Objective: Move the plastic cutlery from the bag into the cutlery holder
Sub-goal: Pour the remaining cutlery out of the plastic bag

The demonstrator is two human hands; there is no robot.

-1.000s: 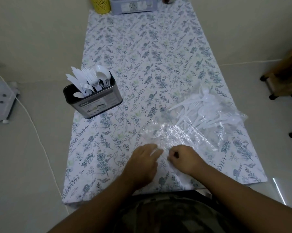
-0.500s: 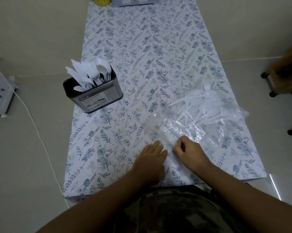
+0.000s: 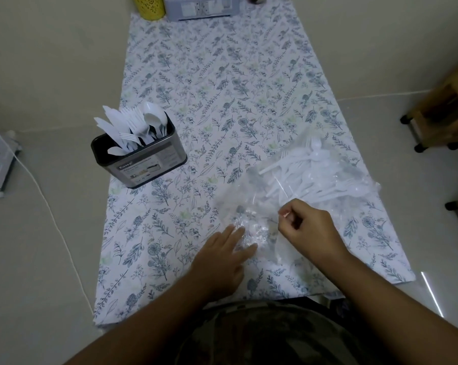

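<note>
A clear plastic bag [image 3: 325,198] lies on the right side of the floral tablecloth, with white plastic cutlery [image 3: 312,172] piled inside its far end. My left hand [image 3: 222,259] lies flat with straight fingers pressing the bag's near, crumpled end. My right hand [image 3: 307,227] has curled fingers pinching the bag's upper film near its mouth. The dark metal cutlery holder [image 3: 140,164] stands at the left edge of the table, with several white forks, spoons and knives upright in it.
The table [image 3: 222,83] runs away from me under a floral cloth. At its far end stand a yellow cup [image 3: 148,6] and a grey box [image 3: 201,7]. A wooden cart on wheels [image 3: 444,111] is at the right. A white cable [image 3: 46,204] runs over the floor left.
Both hands moved forward along the bag toward the cutlery. My left hand went from loosely curled to flat on the bag. My right hand lifted the bag's film.
</note>
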